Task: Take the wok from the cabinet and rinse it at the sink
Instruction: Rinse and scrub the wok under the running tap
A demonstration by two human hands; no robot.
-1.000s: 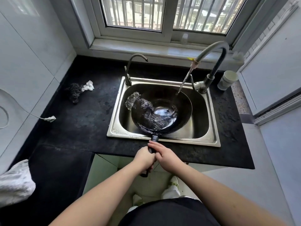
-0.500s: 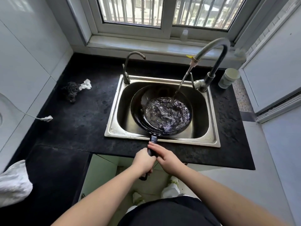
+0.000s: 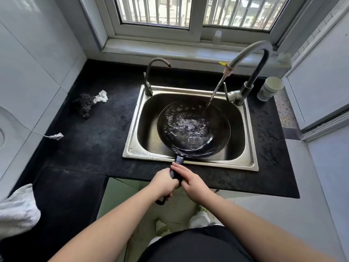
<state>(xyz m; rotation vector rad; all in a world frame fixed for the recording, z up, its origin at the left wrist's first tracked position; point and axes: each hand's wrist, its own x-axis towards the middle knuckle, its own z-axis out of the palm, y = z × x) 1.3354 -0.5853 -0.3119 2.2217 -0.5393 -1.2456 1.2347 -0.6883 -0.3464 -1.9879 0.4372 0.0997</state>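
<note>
A black wok lies inside the steel sink, with water sloshing in its bowl. Its dark handle sticks out over the sink's front rim toward me. My left hand grips the handle, and my right hand holds the same handle from the right side. A stream of water falls from the tall curved tap onto the wok's far right wall.
A smaller tap stands at the sink's back left. On the black counter lie a steel scourer with a white scrap and a white plug. A white cup stands right of the tap. A white cloth lies at left.
The wok has tipped back from its leftward tilt to nearly level, and the water that spilled over its left rim now swirls in the middle. Both hands stay on the handle.
</note>
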